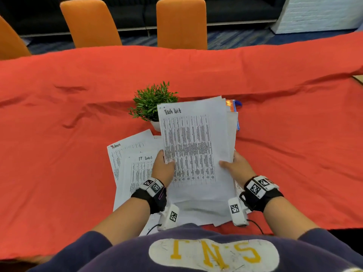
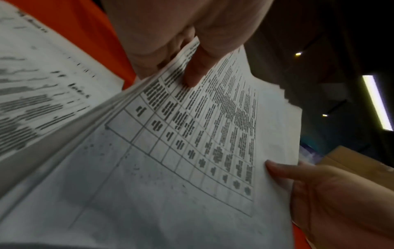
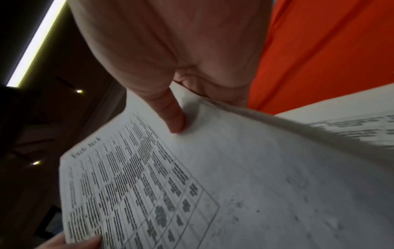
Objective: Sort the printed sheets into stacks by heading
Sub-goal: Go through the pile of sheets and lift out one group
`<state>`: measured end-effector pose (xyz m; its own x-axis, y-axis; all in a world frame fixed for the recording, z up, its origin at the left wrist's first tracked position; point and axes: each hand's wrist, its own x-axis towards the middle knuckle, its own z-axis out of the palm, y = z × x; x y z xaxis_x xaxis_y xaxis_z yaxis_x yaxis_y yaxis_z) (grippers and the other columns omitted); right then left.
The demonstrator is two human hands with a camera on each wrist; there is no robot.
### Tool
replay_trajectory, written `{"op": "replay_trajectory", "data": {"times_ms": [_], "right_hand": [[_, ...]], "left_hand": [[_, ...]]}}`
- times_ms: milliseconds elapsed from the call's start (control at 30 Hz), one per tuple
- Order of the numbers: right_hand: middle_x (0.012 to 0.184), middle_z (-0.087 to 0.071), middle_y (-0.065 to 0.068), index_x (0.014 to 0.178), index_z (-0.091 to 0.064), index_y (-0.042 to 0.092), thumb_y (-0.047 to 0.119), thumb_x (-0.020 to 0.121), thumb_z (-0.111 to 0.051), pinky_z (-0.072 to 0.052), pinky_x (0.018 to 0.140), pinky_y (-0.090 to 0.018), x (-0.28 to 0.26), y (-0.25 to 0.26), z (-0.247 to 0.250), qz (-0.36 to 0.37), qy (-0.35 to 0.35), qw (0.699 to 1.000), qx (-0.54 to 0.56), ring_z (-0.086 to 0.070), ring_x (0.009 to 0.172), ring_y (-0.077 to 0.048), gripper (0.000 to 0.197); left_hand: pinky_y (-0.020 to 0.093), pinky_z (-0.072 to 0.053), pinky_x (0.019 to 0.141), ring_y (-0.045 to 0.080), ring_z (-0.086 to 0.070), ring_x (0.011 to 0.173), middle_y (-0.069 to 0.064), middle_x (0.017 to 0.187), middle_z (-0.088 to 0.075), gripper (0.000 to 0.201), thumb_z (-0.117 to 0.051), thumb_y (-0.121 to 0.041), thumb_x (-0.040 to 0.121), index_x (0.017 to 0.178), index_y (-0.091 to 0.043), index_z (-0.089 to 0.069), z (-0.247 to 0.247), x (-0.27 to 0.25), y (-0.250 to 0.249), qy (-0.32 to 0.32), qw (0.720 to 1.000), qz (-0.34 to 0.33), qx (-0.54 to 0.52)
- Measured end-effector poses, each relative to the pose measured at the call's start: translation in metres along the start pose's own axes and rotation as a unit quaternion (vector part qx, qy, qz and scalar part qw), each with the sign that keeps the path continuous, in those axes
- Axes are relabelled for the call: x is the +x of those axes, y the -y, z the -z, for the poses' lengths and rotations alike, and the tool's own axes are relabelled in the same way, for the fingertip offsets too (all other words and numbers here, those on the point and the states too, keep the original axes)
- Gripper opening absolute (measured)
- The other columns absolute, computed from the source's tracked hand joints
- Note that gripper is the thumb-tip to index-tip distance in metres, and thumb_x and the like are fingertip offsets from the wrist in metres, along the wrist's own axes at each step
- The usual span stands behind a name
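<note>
left hand (image 1: 163, 168) pinching paper stack (image 1: 198, 154) at its left edge, right hand (image 1: 236, 166) gripping right edge, "Task list" sheet on top, sorted sheets (image 1: 129, 163) below left hand

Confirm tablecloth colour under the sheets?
Orange-red tablecloth, plain, no pattern, somewhat wrinkled. Clearest in the head view.

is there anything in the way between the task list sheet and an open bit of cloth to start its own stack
Nothing visible blocks it. The left hand and right hand hold the bundle topped by the Task List sheet above the red tablecloth. Right of it the cloth lies bare; the Admin sheet, IT Logs sheet and potted plant sit leftward.
</note>
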<state>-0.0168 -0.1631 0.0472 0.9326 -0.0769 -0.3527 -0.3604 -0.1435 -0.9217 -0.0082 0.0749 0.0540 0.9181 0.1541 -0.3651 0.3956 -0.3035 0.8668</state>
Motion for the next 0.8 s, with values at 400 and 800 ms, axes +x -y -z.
{"op": "replay_trajectory", "data": {"times_ms": [400, 800], "right_hand": [[0.102, -0.074, -0.006, 0.109, -0.065, 0.012, 0.005, 0.077, -0.073, -0.056, 0.083, -0.043, -0.013, 0.029, -0.009, 0.12, -0.015, 0.992, 0.037, -0.071, 0.094, -0.022, 0.034], [0.103, -0.073, -0.011, 0.105, -0.068, 0.011, 0.025, 0.064, -0.079, -0.052, 0.091, -0.053, -0.007, 0.038, -0.021, 0.11, -0.036, 0.989, 0.092, -0.069, 0.098, -0.029, 0.044]], "left_hand": [[0.025, -0.048, 0.09, -0.007, -0.056, 0.102, -0.02, 0.113, -0.055, 0.042, -0.055, -0.008, 0.092, 0.122, -0.027, -0.032, 0.011, -0.034, -0.018, -0.062, 0.981, -0.149, -0.105], [0.026, -0.051, 0.081, 0.007, -0.063, 0.098, -0.008, 0.104, -0.063, 0.031, -0.059, -0.009, 0.09, 0.113, -0.024, -0.046, 0.011, -0.026, -0.032, -0.068, 0.975, -0.137, -0.158]]}}
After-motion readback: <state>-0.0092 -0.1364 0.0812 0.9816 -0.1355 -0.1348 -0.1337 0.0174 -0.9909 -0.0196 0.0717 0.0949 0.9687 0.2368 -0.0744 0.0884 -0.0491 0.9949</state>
